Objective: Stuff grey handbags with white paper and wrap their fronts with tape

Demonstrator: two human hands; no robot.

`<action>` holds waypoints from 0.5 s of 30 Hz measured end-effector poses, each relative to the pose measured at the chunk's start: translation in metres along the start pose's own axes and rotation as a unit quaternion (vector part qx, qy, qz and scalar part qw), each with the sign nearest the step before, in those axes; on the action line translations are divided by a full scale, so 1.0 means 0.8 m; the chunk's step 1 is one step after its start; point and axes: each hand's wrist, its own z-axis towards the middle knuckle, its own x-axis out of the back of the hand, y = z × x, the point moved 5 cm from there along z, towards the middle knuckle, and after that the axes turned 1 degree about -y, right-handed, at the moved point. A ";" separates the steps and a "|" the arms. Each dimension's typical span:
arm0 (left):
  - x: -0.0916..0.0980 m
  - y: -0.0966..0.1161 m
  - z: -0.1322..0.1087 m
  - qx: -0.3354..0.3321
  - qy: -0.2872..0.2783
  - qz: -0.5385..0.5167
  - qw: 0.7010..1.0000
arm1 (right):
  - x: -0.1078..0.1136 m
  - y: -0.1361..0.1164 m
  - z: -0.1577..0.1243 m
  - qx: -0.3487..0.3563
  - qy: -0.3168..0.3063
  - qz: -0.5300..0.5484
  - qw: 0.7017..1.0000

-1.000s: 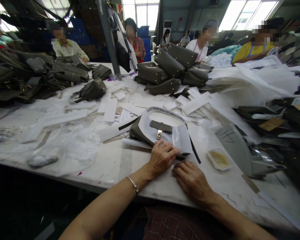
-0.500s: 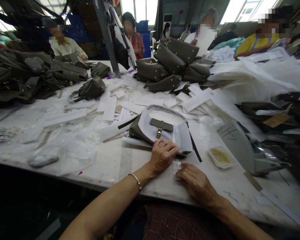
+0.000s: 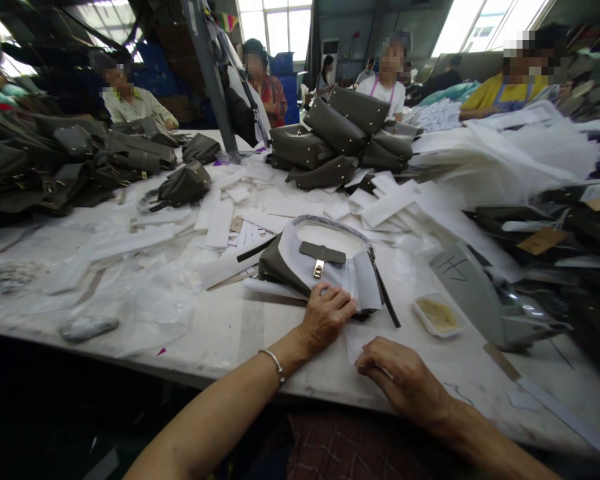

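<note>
In front of me lies a dark olive handbag (image 3: 275, 263), its front covered by white wrapping paper (image 3: 300, 248). A flap tab with a gold clasp (image 3: 319, 268) shows through the paper, and the wrapped handle arches behind. My left hand (image 3: 327, 317), with a bracelet at the wrist, grips the bag's near lower edge, fingers curled over the paper. Close to the table's front edge, my right hand (image 3: 397, 373) pinches a whitish, see-through strip (image 3: 353, 341), apparently plastic, beside the bag. The strip's far end, by the bag, is hard to make out.
Olive bags are heaped at the back (image 3: 343, 127) and left (image 3: 55, 160). White paper pieces (image 3: 220, 223) litter the table. To the right stand a small tray (image 3: 440, 315) of yellowish stuff and a marked grey piece (image 3: 463, 280). Several co-workers sit across.
My right hand has drawn slightly right and down, its fingers more bunched, and the see-through strip shows more. My left hand stays on the bag. A co-worker's white sheet no longer shows.
</note>
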 end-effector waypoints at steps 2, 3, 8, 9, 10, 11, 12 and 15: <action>0.000 0.001 -0.001 -0.012 -0.007 0.006 1.000 | 0.015 0.004 0.018 -0.010 0.020 -0.008 1.000; 0.001 0.001 -0.002 -0.016 -0.013 0.002 1.000 | 0.023 0.007 0.030 -0.014 0.030 -0.016 0.999; 0.019 0.000 -0.009 0.025 -0.018 -0.092 0.995 | 0.050 0.053 0.091 -0.095 0.046 -0.042 0.994; 0.023 0.000 -0.009 0.046 -0.009 -0.115 0.992 | 0.051 0.065 0.099 -0.123 0.039 -0.034 0.991; 0.026 0.000 -0.008 0.072 0.005 -0.134 0.988 | 0.051 0.077 0.106 -0.150 0.030 -0.024 0.988; 0.027 -0.002 -0.007 0.103 0.022 -0.150 0.983 | 0.049 0.086 0.110 -0.175 0.018 -0.013 0.984; 0.027 -0.003 -0.005 0.130 0.036 -0.162 0.978 | 0.047 0.094 0.113 -0.193 0.007 -0.004 0.981; 0.018 -0.009 0.002 0.216 0.080 -0.175 0.957 | 0.040 0.106 0.114 -0.228 -0.030 0.016 0.973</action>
